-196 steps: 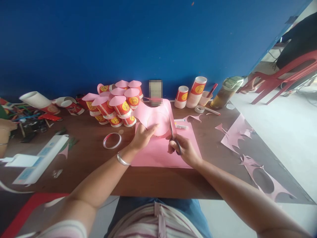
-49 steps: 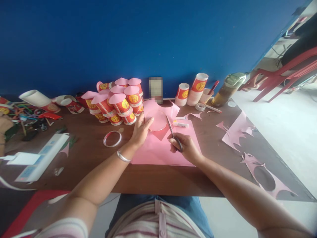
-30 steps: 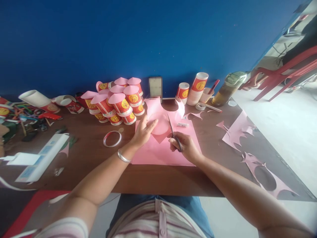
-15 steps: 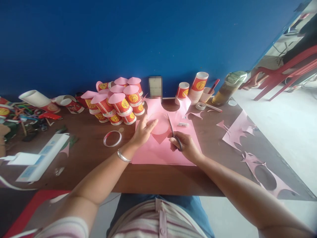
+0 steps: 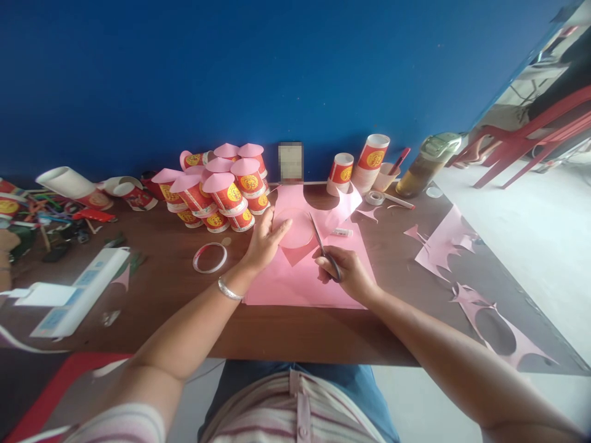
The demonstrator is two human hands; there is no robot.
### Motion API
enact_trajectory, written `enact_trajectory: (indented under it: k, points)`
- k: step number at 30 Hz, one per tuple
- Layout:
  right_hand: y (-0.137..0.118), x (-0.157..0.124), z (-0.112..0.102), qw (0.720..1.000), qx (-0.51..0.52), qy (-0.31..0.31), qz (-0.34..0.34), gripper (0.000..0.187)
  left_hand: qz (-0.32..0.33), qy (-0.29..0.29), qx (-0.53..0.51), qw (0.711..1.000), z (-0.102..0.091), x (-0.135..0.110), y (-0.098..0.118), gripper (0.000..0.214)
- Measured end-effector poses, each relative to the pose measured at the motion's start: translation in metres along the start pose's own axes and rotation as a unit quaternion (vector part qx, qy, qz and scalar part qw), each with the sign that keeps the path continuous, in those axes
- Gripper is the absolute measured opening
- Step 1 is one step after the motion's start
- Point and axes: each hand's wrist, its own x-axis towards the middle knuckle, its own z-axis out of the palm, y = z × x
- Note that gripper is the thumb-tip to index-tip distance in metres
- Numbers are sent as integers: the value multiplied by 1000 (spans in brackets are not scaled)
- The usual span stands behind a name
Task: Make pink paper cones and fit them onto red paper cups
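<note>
My left hand grips a partly cut sheet of pink paper by its left side, thumb on top and fingers behind. A round outline shows on that sheet beside my thumb. In my right hand are dark-handled scissors, fingers wrapped round the loops. Their blades point up and away, at the right edge of the round outline. A strip of the sheet curls up to the right of the blades. Beneath both hands lies a stack of pink paper on the brown table.
Left of my hands stand several red paper cups with pink cone tops. A tape roll and a power strip lie nearer. Two stacks of cups and a bottle stand back right. Pink scraps lie at right.
The pink sheet has turned and shifted slightly in my left hand, and its loose right strip now reaches further right. The scissors' tips have moved slightly left along the outline.
</note>
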Motion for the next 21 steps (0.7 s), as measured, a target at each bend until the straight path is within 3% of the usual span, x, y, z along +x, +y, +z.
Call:
enact_trajectory:
  k: [6, 15, 21]
  points:
    - [0, 0, 0, 1000, -2, 2, 0, 44, -15, -26, -18, 999, 0, 0, 8, 38]
    - [3, -1, 0, 1000, 2, -10, -2, 52, -44, -6, -63, 997, 1, 0, 10, 41]
    - [4, -1, 0, 1000, 5, -14, -5, 51, -35, -3, -31, 999, 1, 0, 10, 37]
